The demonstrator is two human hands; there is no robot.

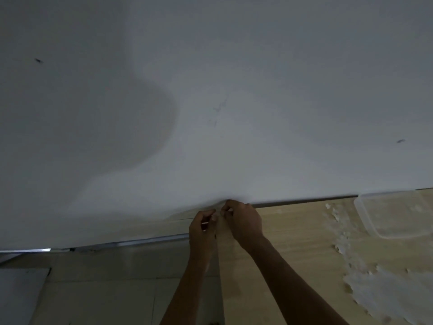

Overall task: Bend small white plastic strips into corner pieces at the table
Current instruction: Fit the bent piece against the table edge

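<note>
Head view. Left hand point(203, 225) and right hand point(243, 219) meet fingertip to fingertip above far edge of bench point(293, 233), both pinched closed on one small white strip point(216, 216), mostly hidden between them. We judge bend in progress; crease itself not visible. For clean corner we keep pinches close either side of fold line and turn wrists evenly. Loose white pieces point(365, 282) lie on bench to right, near clear plastic tray point(393, 214). Dim light.

Both forearms are reaching forward, converging. The left hand point(203, 225) and right hand point(243, 220) are pinching together, fingertips nearly touching.
</note>
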